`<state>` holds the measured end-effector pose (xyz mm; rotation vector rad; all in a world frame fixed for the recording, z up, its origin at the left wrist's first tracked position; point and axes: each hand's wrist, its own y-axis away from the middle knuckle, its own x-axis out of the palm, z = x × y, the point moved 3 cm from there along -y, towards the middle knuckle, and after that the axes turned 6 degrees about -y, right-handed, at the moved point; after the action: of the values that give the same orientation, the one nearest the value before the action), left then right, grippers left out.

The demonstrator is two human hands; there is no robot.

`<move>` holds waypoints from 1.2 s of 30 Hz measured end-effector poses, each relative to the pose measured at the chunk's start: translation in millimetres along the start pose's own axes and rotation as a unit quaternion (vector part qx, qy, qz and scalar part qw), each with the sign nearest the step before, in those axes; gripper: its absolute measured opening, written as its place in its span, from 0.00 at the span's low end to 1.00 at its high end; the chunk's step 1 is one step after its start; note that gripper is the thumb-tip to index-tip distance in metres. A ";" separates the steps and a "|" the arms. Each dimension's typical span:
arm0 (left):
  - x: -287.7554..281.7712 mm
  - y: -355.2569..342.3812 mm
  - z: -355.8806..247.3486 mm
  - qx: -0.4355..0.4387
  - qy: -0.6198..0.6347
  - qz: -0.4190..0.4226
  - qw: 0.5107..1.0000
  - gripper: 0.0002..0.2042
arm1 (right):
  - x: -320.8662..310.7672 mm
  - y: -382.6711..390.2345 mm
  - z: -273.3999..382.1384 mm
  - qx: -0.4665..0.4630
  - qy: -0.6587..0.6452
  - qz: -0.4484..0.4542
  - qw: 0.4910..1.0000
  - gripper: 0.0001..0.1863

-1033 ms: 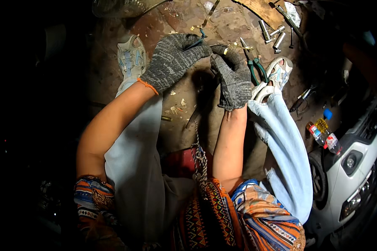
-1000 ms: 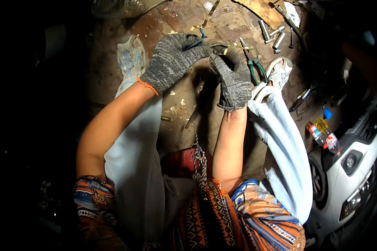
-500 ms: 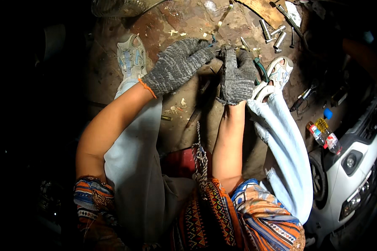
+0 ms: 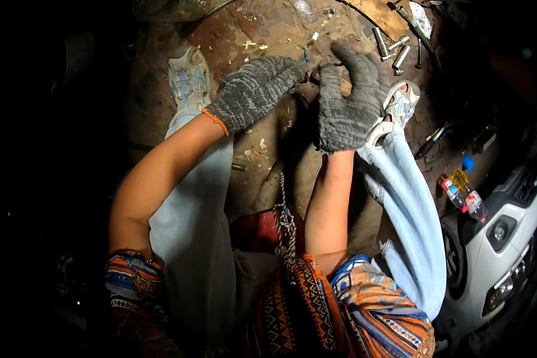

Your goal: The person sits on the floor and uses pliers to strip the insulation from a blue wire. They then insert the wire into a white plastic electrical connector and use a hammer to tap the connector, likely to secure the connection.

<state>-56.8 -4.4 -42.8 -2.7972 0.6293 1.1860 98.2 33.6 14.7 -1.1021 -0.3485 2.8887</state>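
My left hand (image 4: 258, 92), in a grey knitted glove with an orange cuff, is closed with fingertips pressed together. A thin blue strip (image 4: 305, 57) pokes out at those fingertips; its kind is too small to tell. Just right of it, my right hand (image 4: 352, 101), in a matching grey glove, has thumb and fingers spread apart, with nothing visible gripped. The fingers of the right hand are slightly blurred. What lies on the floor under this hand is mostly hidden.
Several metal sockets (image 4: 381, 43) and a long bar tool (image 4: 413, 27) lie at the far right. Pale scraps (image 4: 262, 144) litter the stained floor (image 4: 250, 185). Two plastic bottles (image 4: 462, 190) stand or lie near a white car front (image 4: 501, 238) on the right. My shoes (image 4: 190, 80) flank the hands.
My right hand has opened from a closed grip, spreading its fingers and shifting slightly right. The green-handled tool beside it is now out of sight. My left hand stays almost in place.
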 end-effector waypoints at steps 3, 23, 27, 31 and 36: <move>-9.0 -0.2 -6.3 0.027 -0.016 -0.024 0.999 0.12 | 11.0 11.2 -11.3 0.059 -0.048 0.106 0.991 0.12; -31.7 -13.5 -23.2 -0.106 0.286 0.011 0.952 0.10 | 12.9 23.6 -7.7 0.335 -0.459 0.092 0.818 0.17; -33.0 -16.9 -28.7 -0.181 0.384 0.064 0.903 0.10 | 13.7 22.3 -15.0 0.342 -0.454 0.116 0.815 0.16; -30.0 -15.2 -24.9 -0.129 0.341 0.043 0.930 0.09 | 16.6 31.2 -19.6 0.399 -0.473 0.080 0.781 0.19; -27.2 -11.6 -21.5 -0.180 0.287 0.036 0.940 0.08 | 13.1 27.1 -19.0 0.437 -0.407 0.093 0.796 0.15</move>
<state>-54.7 11.6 -10.0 -3.4924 0.5852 0.5029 102.2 12.3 -13.5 0.2839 1.0552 2.8709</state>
